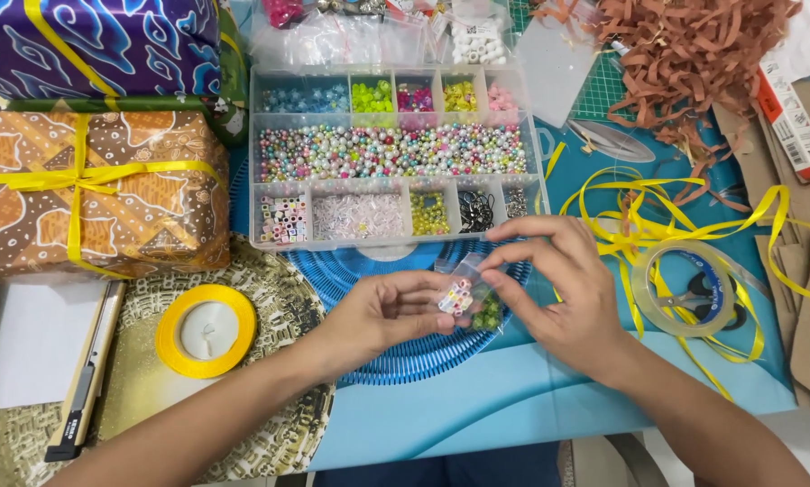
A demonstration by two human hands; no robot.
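Both my hands meet over a blue ribbed disc (396, 361) in the middle of the table. My left hand (382, 311) pinches the lower part of a small clear plastic bag (466, 293) that holds white cube beads and green beads. My right hand (563, 289) grips the bag's top edge with thumb and fingertips. Just behind the hands lies an open clear bead organizer box (389, 153) with compartments of mixed coloured beads, cube beads and metal clasps.
Two wrapped gift boxes, brown (94, 194) and purple (98, 45), sit at the left. A yellow ribbon spool (205, 331), a utility knife (87, 379), loose yellow ribbon (639, 225), a clear tape roll (685, 289) over scissors, brown paper shreds (694, 54) and cardboard pieces (806, 271) surround the work spot.
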